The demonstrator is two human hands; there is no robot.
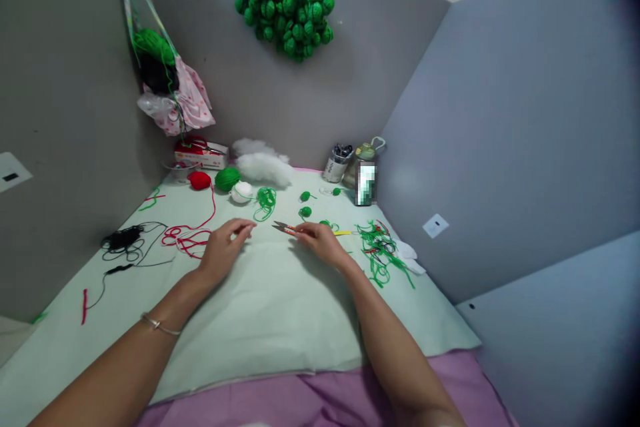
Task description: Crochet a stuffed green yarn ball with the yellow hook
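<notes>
My right hand (323, 243) holds a pair of thread snips (284, 227), whose blades point left toward my other hand. My left hand (225, 250) hovers over the pale cloth with thumb and fingertips pinched together; what lies between them, if anything, is too small to make out. Just beyond the snips rest small green crocheted balls (305, 212) with yarn tails. A loose tangle of green yarn (265, 201) lies past my left fingertips. A thin yellow tool (343, 233) pokes out behind my right hand.
Red yarn (187, 240) and black yarn (123, 240) spread at left; yarn scraps (380, 247) lie right. Along the back stand yarn balls (228, 179), white stuffing (263, 167), a pen cup (337, 167) and a phone (365, 183). Green crocheted clusters (290, 10) hang on the wall.
</notes>
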